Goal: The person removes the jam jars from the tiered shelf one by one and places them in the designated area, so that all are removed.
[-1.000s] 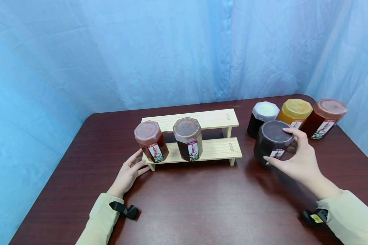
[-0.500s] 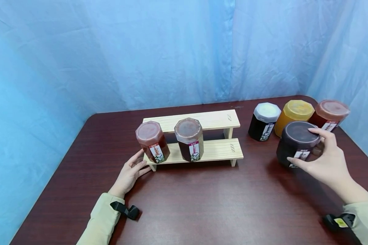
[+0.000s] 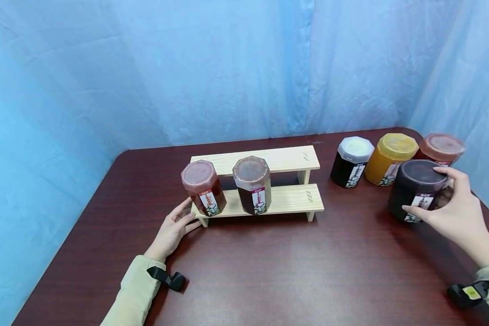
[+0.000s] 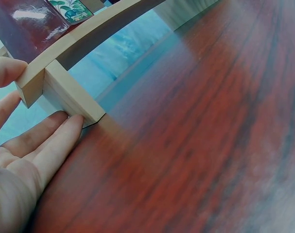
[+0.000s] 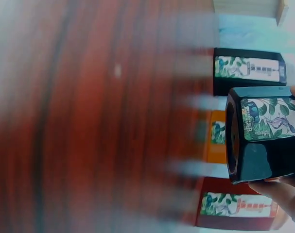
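The black jar point(image 3: 403, 194) is at the right side of the head view, held in the right hand point(image 3: 458, 215). The thumb is on the front of the jar, and a finger goes over by the rim of its lid. In the right wrist view, the bottom of the jar shows, and it is up off the brown counter point(image 3: 248, 267).

The left hand point(image 3: 171, 231) is far from that jar, left of the middle of the head view. Its fingers are mostly straight. They touch the left end of the low step and one leg of the wooden stand point(image 3: 291, 198), and they are not wrapped around anything.

Two jars sit on the low step. The red-brown jar point(image 3: 209, 192) is at the left end, close to the left hand. The purple-label jar point(image 3: 246, 194) is beside it, with a gap between.

Three more jars stand in a row at the upper right. The white-lid jar point(image 3: 342, 170) comes first, then the yellow jar point(image 3: 379, 165), then the red jar point(image 3: 442, 147). The black jar is in front of the red one and hides most of it. Behind it all hangs a blue curtain point(image 3: 212, 72).
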Motion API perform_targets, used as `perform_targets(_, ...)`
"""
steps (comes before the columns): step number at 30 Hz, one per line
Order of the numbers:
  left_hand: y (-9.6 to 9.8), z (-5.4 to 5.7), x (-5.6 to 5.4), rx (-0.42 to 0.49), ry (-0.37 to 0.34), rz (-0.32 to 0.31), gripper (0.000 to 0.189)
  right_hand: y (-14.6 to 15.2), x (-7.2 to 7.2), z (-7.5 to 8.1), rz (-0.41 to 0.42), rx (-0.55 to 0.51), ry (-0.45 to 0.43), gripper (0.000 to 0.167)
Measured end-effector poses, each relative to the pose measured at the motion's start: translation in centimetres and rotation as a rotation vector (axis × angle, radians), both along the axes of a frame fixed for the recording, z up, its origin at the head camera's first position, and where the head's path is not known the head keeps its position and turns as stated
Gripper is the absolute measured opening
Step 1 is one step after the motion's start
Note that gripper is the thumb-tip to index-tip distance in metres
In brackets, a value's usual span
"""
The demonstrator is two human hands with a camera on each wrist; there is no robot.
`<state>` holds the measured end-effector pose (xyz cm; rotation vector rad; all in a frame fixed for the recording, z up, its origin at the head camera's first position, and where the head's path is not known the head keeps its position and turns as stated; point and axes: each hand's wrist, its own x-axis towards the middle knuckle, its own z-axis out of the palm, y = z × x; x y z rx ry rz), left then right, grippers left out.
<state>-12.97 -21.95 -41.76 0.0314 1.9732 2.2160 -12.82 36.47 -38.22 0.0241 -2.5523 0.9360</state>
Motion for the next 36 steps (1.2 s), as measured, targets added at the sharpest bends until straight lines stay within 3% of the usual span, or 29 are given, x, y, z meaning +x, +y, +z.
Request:
perform_targets(5,0.0,0.1,0.0,-0.006,0.0,0.002,0.061,2.6,-1.3,-1.8,-0.046,0.024,-0.047,0.115)
perform_targets(11,0.0,0.0,-0.1,-0.001,0.002,-0.004,0.061,3.5,-1.1,-1.5,-0.101,0.049,-0.075,0.114)
perform_targets(18,0.0,0.0,0.0,-0.003,0.006,-0.001,0.061,3.9,-0.9,-1.2,-0.081,-0.085,0.02,0.106)
perform_targets(22,0.0,0.1,0.0,-0.004,0.004,0.002,0.061,3.6,-0.6,-0.4,-0.087,-0.133,0.021,0.102)
perform_targets(29,0.0,0.0,0.1,0.007,0.0,0.006,0.06,4.1,-0.8,-0.1,-0.147,-0.021,-0.036,0.097)
perform_targets(36,0.1,0.1,0.0,0.003,-0.005,0.008,0.06,5.4,-1.3,-0.9,-0.143,-0.054,-0.008,0.099)
